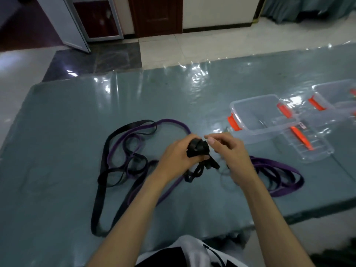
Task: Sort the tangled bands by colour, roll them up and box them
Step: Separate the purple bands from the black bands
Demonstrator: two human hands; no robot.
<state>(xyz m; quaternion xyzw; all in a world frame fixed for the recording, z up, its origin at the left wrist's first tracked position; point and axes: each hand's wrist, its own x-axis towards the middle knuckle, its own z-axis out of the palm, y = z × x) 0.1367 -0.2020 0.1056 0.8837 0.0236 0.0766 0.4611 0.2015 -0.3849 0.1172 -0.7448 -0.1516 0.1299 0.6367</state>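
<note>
Head view: left hand (178, 151) fingers clench black band roll (198, 150) to keep it wound; right hand (229, 151) fingers curled, probably feeding the tail; box (256, 132) waits right.

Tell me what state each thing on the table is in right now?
black roll: partly wound, gripped by left hand.
right hand: curled beside the roll; whether it holds anything is unclear.
loose black bands: tangled with purple.
purple bands: unrolled.
near box: open, no bands inside.
lid: off.

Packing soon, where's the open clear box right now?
In the head view, the clear box sits right of the hands on the table, its lid just in front.
</note>
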